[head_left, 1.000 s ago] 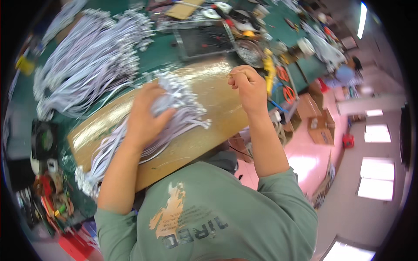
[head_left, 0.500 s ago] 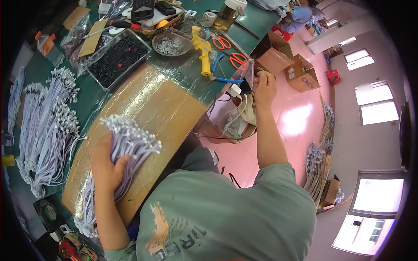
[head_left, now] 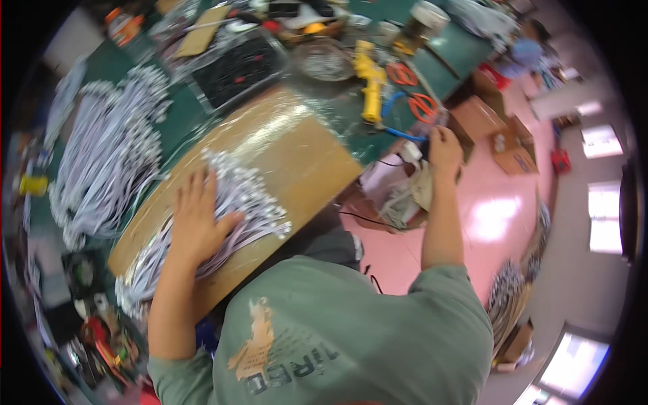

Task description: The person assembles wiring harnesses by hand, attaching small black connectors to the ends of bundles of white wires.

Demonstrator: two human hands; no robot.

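My left hand (head_left: 199, 219) lies flat with fingers spread on a bundle of thin white cables (head_left: 250, 192) with small white connectors at the ends. Beneath the bundle is a tan board (head_left: 304, 142) at the table's near edge. My right hand (head_left: 446, 155) is raised past the table's right edge, its thumb and fingertips pinched together. Whatever is between those fingertips is too small and blurred to name. Close by on its left are blue-handled pliers (head_left: 403, 134), orange scissor handles (head_left: 422, 106) and a white plug-like block (head_left: 410, 152).
More white cables (head_left: 111, 155) are heaped on the left. Behind the board stand a clear tray of black pieces (head_left: 236, 67), a round metal dish (head_left: 322, 62) and a yellow gun-shaped tool (head_left: 370, 84). Cardboard boxes (head_left: 480, 116) sit on the pink floor at right.
My left hand has loosened from around the cable bundle and now rests flat with fingers spread. The whole view has shifted, so things appear further right. My right hand stays pinched.
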